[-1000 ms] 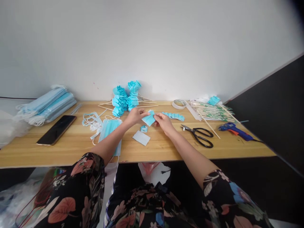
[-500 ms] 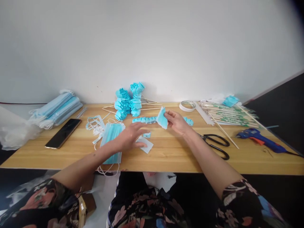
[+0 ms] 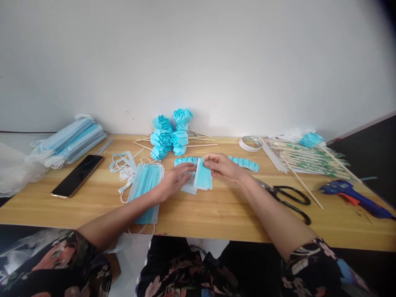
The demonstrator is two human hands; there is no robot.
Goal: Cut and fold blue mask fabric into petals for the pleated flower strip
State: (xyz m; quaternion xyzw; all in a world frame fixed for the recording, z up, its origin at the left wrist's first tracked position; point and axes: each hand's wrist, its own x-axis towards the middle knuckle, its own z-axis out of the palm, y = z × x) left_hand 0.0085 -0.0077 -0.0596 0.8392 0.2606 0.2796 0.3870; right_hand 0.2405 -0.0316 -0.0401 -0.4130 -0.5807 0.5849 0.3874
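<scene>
My right hand point(image 3: 225, 166) pinches the top edge of a small pale-blue piece of mask fabric point(image 3: 203, 180), which hangs down to the wooden table point(image 3: 216, 214). My left hand point(image 3: 175, 180) lies beside it, fingers stretched toward the same piece and over a white fabric piece point(image 3: 189, 188) on the table. A pleated blue strip point(image 3: 244, 163) runs behind both hands. A whole blue face mask point(image 3: 145, 185) lies under my left forearm.
Blue fabric flowers on sticks point(image 3: 169, 133) lean at the wall. A stack of masks point(image 3: 66, 139) and a phone point(image 3: 76, 175) sit at the left. At the right are a tape roll point(image 3: 250, 143), chopstick packs point(image 3: 305, 156), scissors point(image 3: 287, 197) and a blue glue gun point(image 3: 355, 197).
My right hand has brought the blue piece down from mid-air toward the table centre. My left hand has moved in next to it over the white piece.
</scene>
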